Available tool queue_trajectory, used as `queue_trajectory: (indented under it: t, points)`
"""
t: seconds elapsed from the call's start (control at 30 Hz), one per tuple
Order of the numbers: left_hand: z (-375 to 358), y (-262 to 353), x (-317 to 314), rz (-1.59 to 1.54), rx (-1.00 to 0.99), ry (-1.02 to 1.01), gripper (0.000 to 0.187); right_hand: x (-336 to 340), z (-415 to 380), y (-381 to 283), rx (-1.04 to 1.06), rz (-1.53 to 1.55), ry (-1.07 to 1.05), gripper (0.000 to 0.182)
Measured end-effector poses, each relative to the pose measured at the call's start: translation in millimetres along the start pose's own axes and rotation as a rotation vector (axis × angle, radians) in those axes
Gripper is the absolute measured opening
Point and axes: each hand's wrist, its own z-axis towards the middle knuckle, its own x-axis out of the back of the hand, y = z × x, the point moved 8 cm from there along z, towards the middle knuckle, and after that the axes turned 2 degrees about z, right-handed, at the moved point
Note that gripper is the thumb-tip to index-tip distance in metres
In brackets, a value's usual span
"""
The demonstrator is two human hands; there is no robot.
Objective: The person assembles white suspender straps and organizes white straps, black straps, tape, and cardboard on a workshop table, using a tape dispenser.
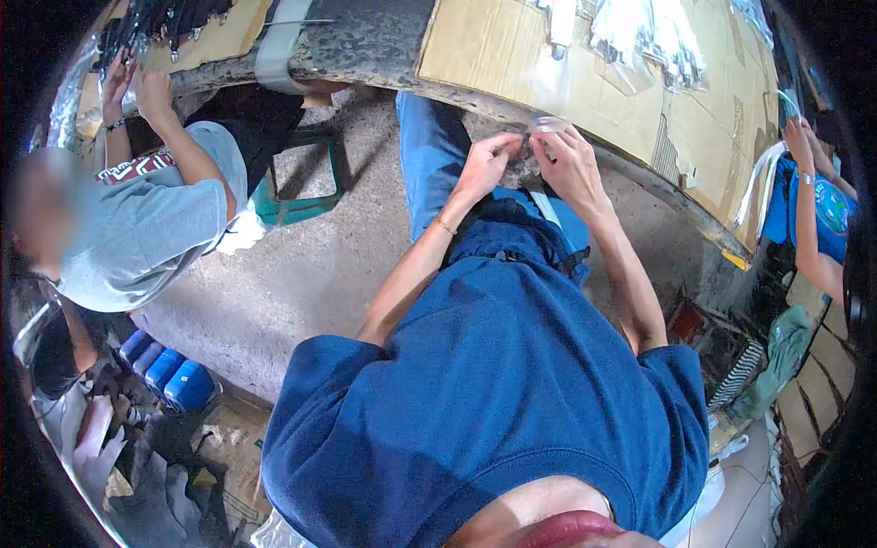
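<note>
Near the front edge of a cardboard-covered table point(585, 100), my left hand point(493, 163) and my right hand point(568, 163) are raised close together, a small gap between them. The fingers of my left hand are pinched together. My right hand has its fingertips bent together too, beside a small shiny clear piece point(548, 122). What either hand grips is too small to make out. Clear plastic packets point(630, 41) with dark and silvery items lie farther back on the cardboard.
A co-worker in a grey shirt point(155, 228) works at the left; another in blue point(827, 205) is at the right. A green-framed stool point(297, 208) stands on the floor at left. Blue containers point(189, 385) and scraps point(169, 484) lie lower left.
</note>
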Motion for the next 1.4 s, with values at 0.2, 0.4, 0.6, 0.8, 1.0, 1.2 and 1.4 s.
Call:
queue_trajectory:
  t: [0.2, 0.4, 0.6, 0.8, 1.0, 1.2, 1.4]
  points:
    - [-7.8, 2.2, -6.0, 0.055, 0.017, -0.084, 0.019, -3.7, -5.0, -6.1, 0.006, -0.027, -0.082, 0.009]
    - [-27.5, 1.5, 0.3, 0.018, -0.033, 0.028, 0.018, -5.9, -6.9, -7.6, -0.002, -0.029, -0.093, 0.01]
    - [-13.5, 10.8, 3.5, 0.023, -0.153, 0.106, 0.017, -5.0, -3.9, -3.1, -0.062, -0.032, -0.031, 0.01]
    - [-13.3, 13.5, 2.7, -0.001, -0.094, 0.082, 0.017, -5.4, -7.1, 3.2, -0.17, 0.035, -0.028, 0.013]
    - [-16.2, 24.0, 6.2, 0.162, -0.175, 0.127, 0.019, -5.3, -9.3, 4.6, -0.164, 0.057, 0.024, 0.013]
    - [-10.4, 14.4, 4.7, 0.13, -0.178, 0.117, 0.019, -3.1, -8.8, 4.3, -0.152, 0.047, 0.041, 0.013]
    - [-6.8, 13.2, 2.7, 0.058, -0.126, 0.084, 0.019, -2.6, -7.1, 1.3, -0.134, 0.02, 0.044, 0.012]
